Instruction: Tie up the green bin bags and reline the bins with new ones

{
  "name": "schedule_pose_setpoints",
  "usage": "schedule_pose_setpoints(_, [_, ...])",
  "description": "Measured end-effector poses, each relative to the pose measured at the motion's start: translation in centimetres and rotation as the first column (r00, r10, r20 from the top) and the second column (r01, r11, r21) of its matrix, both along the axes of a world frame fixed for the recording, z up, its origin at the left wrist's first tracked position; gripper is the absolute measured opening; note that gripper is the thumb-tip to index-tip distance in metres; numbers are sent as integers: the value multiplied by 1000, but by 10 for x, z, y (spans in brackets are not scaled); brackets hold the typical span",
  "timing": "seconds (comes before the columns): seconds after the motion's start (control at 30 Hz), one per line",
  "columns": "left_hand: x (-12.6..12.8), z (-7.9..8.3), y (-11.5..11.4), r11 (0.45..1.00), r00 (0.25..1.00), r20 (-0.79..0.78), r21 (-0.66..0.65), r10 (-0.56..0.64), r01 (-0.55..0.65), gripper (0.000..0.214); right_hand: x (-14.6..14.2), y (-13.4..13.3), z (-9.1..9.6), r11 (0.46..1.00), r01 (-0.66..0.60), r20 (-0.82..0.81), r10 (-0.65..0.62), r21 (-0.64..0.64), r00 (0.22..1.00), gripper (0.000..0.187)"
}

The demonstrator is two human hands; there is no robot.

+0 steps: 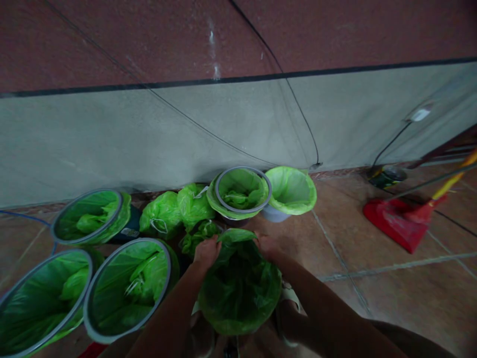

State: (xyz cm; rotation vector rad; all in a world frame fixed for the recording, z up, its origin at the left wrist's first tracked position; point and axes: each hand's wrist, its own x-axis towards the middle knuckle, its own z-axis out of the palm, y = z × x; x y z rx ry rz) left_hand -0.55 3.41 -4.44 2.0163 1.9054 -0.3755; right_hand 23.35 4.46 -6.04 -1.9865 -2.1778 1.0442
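Between my feet stands a bin lined with a green plastic bag (238, 308), its mouth facing up at me. My left hand (207, 251) grips the bag's far edge on the left side, fingers closed on the plastic. Opposite it, my right hand (267, 245) is closed on the same edge at the right. A strip of the bag is stretched between the two hands. The bin's own body is mostly hidden under the bag. Just beyond my left hand lies a bunched green bag (199, 236).
Left are several ring-rimmed bins, including one bin (128, 291) with green bags inside. Tied green bags (162, 214) lie by the wall. Ahead stand a ringed bin (243, 191) and a lined white bin (292, 191). Right: red dustpan (398, 221), broom handle (452, 179), dark can (387, 176), cables.
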Motion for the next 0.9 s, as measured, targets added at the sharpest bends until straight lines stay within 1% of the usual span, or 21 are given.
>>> schedule_pose_setpoints(0.1, [-2,7,3,999,1000,0,-34,2,-2,35,0,1,7,1000,-16,15,16,-14,1000,42])
schedule_pose_setpoints(0.13, [0,11,4,1000,1000,7,-22,12,-12,38,0,2,10,1000,-21,9,21,3,1000,46])
schedule_pose_setpoints(0.2, [7,18,8,998,999,46,61,9,-11,49,-3,6,18,995,-42,-29,44,85,999,52])
schedule_pose_setpoints(0.27, [19,24,13,982,990,123,185,-71,48,58,-9,11,22,976,-94,-82,112,198,990,48])
schedule_pose_setpoints(0.3, [26,25,15,969,978,159,230,-133,94,56,-12,14,22,962,-131,-96,158,240,983,44])
schedule_pose_setpoints(0.33, [33,24,17,960,965,183,244,-188,141,51,-16,17,20,951,-172,-90,201,255,976,41])
schedule_pose_setpoints(0.37, [39,22,19,959,956,193,223,-220,175,44,-20,19,17,946,-212,-70,236,244,969,39])
schedule_pose_setpoints(0.43, [47,15,23,975,963,173,117,-207,188,34,-26,22,8,949,-258,-16,265,180,964,37])
schedule_pose_setpoints(0.5, [50,8,26,988,980,132,21,-152,150,35,-30,24,-1,960,-254,28,253,121,967,35])
schedule_pose_setpoints(0.6, [48,6,29,992,986,113,-16,-125,128,34,-30,24,-5,966,-242,52,237,96,970,34])
schedule_pose_setpoints(0.67, [42,11,29,992,985,122,-18,-123,126,35,-26,22,-1,981,-182,46,179,72,983,32])
schedule_pose_setpoints(0.77, [24,23,27,998,986,156,11,-64,63,53,-14,13,7,999,11,45,-13,39,999,32])
schedule_pose_setpoints(0.83, [6,30,26,1000,978,210,20,5,-9,59,-3,1,9,991,128,78,-131,39,988,37])
schedule_pose_setpoints(0.9, [-12,34,27,996,949,304,2,81,-85,55,9,-18,7,961,270,123,-276,62,953,40])
